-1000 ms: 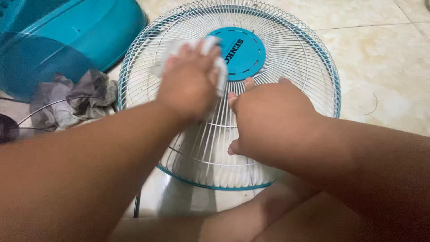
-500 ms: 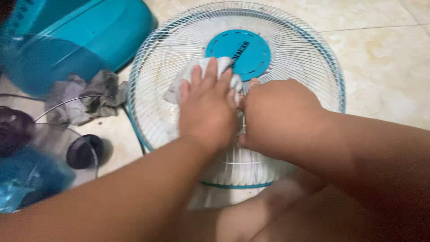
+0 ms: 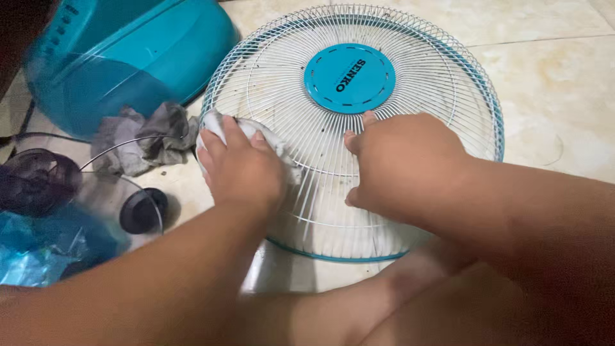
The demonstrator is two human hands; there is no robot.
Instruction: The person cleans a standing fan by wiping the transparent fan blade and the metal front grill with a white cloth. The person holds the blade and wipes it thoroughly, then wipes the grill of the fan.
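The left hand (image 3: pixel 243 170), fingers clenched on a white cloth (image 3: pixel 214 125), has slid from the teal hub (image 3: pixel 349 78) to the fan grille (image 3: pixel 410 57)'s left rim; the right hand (image 3: pixel 403 166) stays pressed flat, steadying it; wiping has moved outward.

You are looking at 1 label only: a round teal plastic badge (image 3: pixel 349 78) sitting at the centre of the white wire fan guard (image 3: pixel 442 77), carrying dark lettering and ringed by short dashes. No packages, signs or screens are showing.

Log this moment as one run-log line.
left hand: presses white cloth on fan grille left edge | right hand: flat on grille | floor: grey rag
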